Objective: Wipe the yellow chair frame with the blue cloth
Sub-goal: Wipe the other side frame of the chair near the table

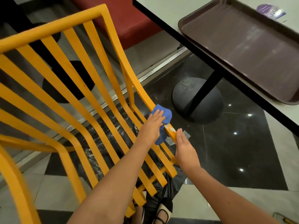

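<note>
One left hand (149, 125) presses blue cloth (162, 122) onto yellow chair frame (142, 92).

No text can be read; print on the purple packet (269, 11) is blurred.

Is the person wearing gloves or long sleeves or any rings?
No. Both the left hand and the right hand are bare, with no gloves and no rings or watch that I can see. Both forearms are uncovered too, so no sleeves show in this view.
</note>
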A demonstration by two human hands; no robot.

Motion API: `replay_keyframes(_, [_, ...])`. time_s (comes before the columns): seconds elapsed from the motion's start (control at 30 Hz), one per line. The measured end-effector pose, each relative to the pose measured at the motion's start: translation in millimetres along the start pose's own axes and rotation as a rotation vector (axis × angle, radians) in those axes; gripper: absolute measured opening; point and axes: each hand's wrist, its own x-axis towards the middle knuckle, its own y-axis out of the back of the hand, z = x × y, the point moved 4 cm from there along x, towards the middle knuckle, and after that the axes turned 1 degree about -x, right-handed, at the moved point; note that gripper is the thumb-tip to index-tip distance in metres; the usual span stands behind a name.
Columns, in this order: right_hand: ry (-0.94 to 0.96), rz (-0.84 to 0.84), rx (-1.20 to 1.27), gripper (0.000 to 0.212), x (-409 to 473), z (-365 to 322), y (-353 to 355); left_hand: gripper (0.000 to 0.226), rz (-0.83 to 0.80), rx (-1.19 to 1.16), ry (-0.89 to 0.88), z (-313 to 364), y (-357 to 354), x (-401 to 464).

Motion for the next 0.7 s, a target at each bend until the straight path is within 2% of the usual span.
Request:
replay_keyframes(0.1, [0.014, -0.015, -0.018, 0.072, 1, 1, 2, 0.049, -0.041, 0.038, 0.022, -11, 10, 19])
replay_keyframes(0.27, [0.007, 0.004, -0.012, 0.069, 0, 2, 2, 0.042, 0.053, 0.027, 0.142, -7, 18, 29])
replay_keyframes(0.4, [0.02, 0.008, 0.002, 0.068, 1, 3, 1, 0.045, -0.007, -0.04, 0.036, 6, 3, 1])
replay_keyframes(0.5, [0.032, 0.008, 0.02, 0.068, 0, 4, -2, 0.049, -0.069, 0.004, -0.035, 2, 2, 1])
replay_keyframes(0.7, [-0.015, 0.016, 0.072, 0.069, -10, 14, -3, 0.041, 0.09, -0.013, 0.165, 2, 12, 17])
